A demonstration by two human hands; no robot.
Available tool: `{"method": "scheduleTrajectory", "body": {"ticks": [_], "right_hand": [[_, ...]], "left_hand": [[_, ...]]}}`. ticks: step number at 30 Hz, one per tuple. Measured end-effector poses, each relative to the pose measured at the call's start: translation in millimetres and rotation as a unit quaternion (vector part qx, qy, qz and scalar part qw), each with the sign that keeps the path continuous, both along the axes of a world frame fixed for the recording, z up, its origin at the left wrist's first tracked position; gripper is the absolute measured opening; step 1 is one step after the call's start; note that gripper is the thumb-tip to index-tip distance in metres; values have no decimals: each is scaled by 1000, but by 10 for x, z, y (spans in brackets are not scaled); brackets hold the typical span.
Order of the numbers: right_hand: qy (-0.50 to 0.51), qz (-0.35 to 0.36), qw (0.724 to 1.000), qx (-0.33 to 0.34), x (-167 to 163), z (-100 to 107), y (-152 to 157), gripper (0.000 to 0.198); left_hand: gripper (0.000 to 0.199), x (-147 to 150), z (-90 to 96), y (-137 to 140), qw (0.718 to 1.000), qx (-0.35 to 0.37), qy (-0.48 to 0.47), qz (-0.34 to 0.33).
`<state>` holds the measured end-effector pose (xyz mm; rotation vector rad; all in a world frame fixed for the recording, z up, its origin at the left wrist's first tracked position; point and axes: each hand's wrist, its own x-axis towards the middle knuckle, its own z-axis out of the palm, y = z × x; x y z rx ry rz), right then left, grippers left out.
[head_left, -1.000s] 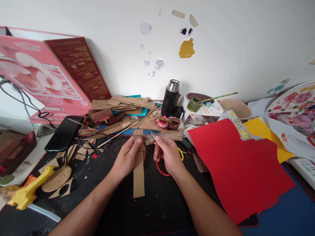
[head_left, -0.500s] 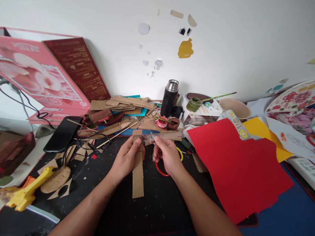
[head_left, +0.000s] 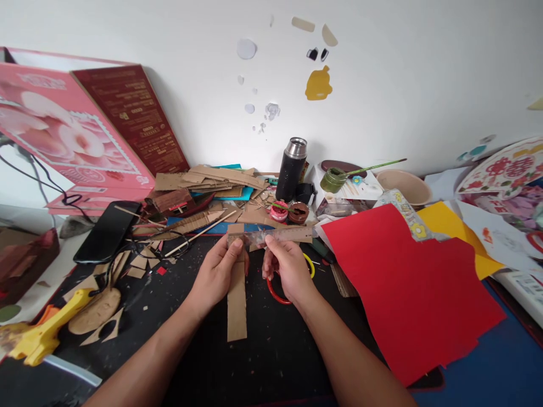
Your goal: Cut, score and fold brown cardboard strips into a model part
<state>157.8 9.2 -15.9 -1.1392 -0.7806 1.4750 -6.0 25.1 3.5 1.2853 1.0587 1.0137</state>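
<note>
My left hand (head_left: 218, 268) is closed on a long strip of cardboard (head_left: 237, 308), its thumb pressing near the strip's upper end. A clear ruler (head_left: 255, 238) lies across that end, and its left part reaches my left thumb. Between thumb and fingers, my right hand (head_left: 289, 265) grips the same ruler around its middle. The ruler extends to the right past my hand, in front of light brown cardboard. Under and beside my right hand are a red ring-shaped handle (head_left: 278, 294) and a yellow one (head_left: 312, 264), probably of scissors, mostly hidden.
Red paper (head_left: 419, 294) covers the right side. Cardboard scraps (head_left: 207, 180), a black flask (head_left: 291, 169) and paint jars (head_left: 299, 212) stand behind my hands. To the left are a black phone (head_left: 107, 232), a yellow glue gun (head_left: 53, 330) and a pink box (head_left: 76, 124).
Both hands keep the same hold on the cardboard strip and the ruler. The whole view has shifted very slightly; nothing else has visibly moved.
</note>
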Motion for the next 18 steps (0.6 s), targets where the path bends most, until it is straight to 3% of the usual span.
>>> {"method": "scheduleTrajectory", "body": {"ticks": [12, 18], "right_hand": [[-3, 2, 1000, 8, -9, -22, -3, 68], [-9, 39, 999, 17, -47, -40, -30, 70]], "left_hand": [[55, 14, -6, 10, 999, -24, -23, -17], [51, 54, -10, -11, 997, 1, -51, -66]]}}
